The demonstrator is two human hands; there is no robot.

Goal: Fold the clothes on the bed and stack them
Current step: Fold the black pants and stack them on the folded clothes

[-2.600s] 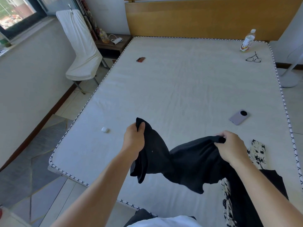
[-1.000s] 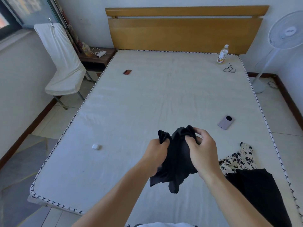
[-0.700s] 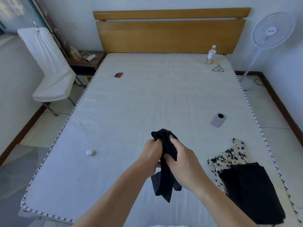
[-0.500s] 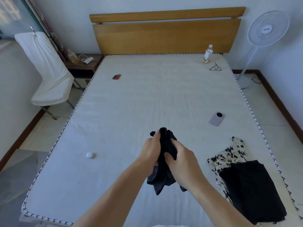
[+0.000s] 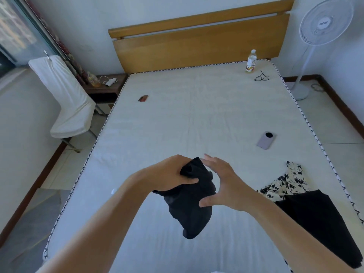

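A small black garment (image 5: 192, 205) hangs bunched in the air over the near half of the bed (image 5: 197, 119). My left hand (image 5: 171, 174) grips its upper edge from the left, thumb pressed on the cloth. My right hand (image 5: 222, 184) is beside it on the right with fingers spread, thumb and fingertips touching the fabric. At the near right of the bed lies a black garment (image 5: 319, 223) flat on top of a white floral-print garment (image 5: 285, 182).
A lilac phone (image 5: 266, 140) lies right of centre on the mattress. A bottle (image 5: 251, 61) and glasses (image 5: 261, 77) sit near the headboard, a small red-brown item (image 5: 143, 98) at far left. A white-covered chair (image 5: 65, 99), nightstand (image 5: 106, 85) and standing fan (image 5: 315, 36) flank the bed.
The black garment was stretched wide between both hands, then gathered together into a bunch. Since half a second ago my right hand has opened its fingers off the cloth.
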